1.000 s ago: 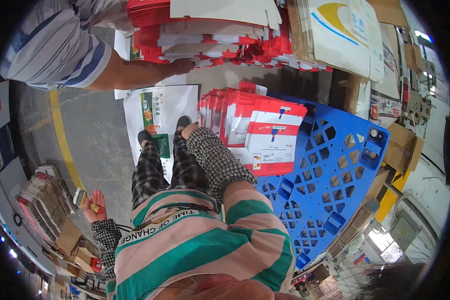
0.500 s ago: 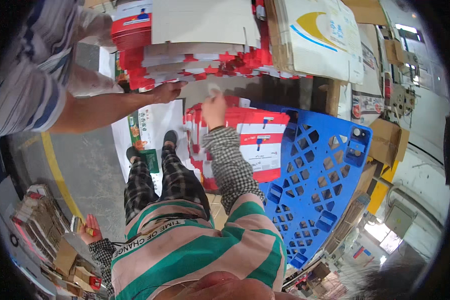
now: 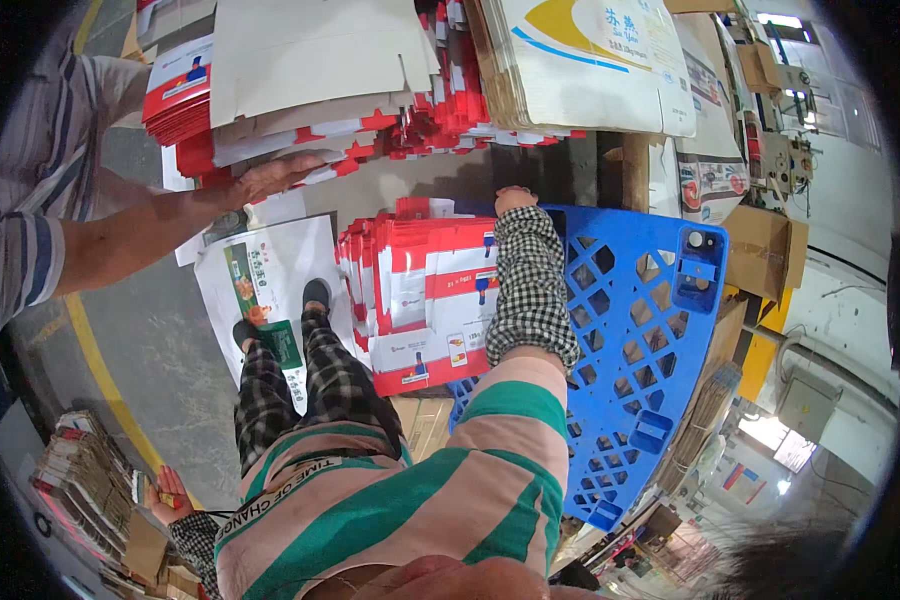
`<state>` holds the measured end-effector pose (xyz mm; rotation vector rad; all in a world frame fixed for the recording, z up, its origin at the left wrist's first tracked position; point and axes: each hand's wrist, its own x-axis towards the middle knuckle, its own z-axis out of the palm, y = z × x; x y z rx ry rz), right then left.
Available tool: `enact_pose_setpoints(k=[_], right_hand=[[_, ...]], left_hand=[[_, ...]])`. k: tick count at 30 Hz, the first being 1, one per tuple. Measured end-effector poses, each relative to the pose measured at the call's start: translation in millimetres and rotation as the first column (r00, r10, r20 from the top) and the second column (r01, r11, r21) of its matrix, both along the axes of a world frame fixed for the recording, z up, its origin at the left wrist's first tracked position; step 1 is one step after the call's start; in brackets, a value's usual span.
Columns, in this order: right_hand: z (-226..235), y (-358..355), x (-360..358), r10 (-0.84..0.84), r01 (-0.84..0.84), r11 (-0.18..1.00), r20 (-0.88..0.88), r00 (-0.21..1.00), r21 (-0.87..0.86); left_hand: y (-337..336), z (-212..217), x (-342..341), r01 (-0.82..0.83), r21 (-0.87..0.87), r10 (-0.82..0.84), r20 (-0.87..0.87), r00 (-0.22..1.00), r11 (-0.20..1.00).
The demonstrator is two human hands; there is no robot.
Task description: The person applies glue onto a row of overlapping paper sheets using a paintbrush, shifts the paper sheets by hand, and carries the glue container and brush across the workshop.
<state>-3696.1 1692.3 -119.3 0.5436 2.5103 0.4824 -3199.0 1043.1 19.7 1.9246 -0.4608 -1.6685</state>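
Note:
My right hand (image 3: 515, 200) reaches to the far right corner of a stack of flat red-and-white printed cartons (image 3: 435, 290), beside the blue plastic pallet (image 3: 635, 335). Its fingers look curled in; what they hold, if anything, is hidden. Low on the left, my left hand (image 3: 173, 503) is out to my side, palm up, with a small yellow object (image 3: 167, 499) against the palm and some fingers extended. Ahead, a co-worker's hand (image 3: 285, 172) rests at the lower edge of a tall pile of flattened red-and-white cartons (image 3: 320, 65).
White cartons with a yellow-and-blue print (image 3: 595, 70) are piled at the far right. Printed white sheets (image 3: 270, 260) lie on the floor by my feet. A brown box (image 3: 765, 255) stands beyond the pallet, and bundled cardboard (image 3: 85, 475) is at the lower left.
My right hand has moved right, from above the stack's far left part to its far right corner. The co-worker's hand has shifted left. My view has also shifted.

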Motion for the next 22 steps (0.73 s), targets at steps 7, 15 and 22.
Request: enact_pose_setpoints(k=[7,15,22], right_hand=[[-7.0,9.9,5.4,-0.066,0.063,0.995,-0.036,0.997,-0.079],[79.7,-31.3,27.7,-0.138,0.054,0.962,-0.305,0.942,-0.268],[69.4,-119.0,108.9,-0.384,-0.512,0.425,-0.661,0.645,-0.747]], left_hand=[[7.6,6.0,-6.2,0.054,0.023,-0.054,0.008,0.999,0.998],[12.2,10.6,-13.5,0.153,-0.029,-0.154,-0.018,0.988,0.988],[-29.5,-38.7,42.8,0.139,0.068,-0.127,-0.163,0.978,0.988]])
